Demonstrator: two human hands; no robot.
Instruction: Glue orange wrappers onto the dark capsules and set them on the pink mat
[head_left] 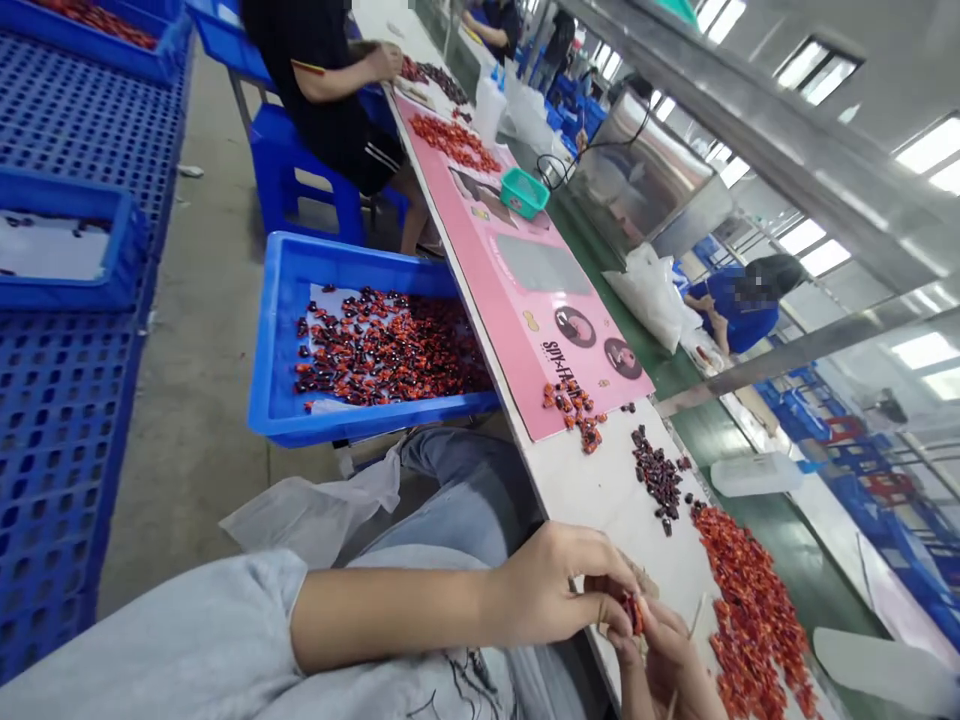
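Observation:
Over the near edge of the white table, my left hand comes in from the left, thumb and fingers pinched on a small red-and-black piece. My right hand, partly cut off by the bottom edge, meets it there with its fingertips closed at the same piece. A thin pale stick runs between the right fingers. Right beside the hands lies a large heap of red-orange pieces. Beyond them is a smaller group of dark pieces, then a few orange-and-black pieces by a pink mat.
A blue tray of red-and-black pieces stands left of the table. Clear squeeze bottles lie along the far side. A green basket sits on the mat. A co-worker sits farther along the table, near more red pieces.

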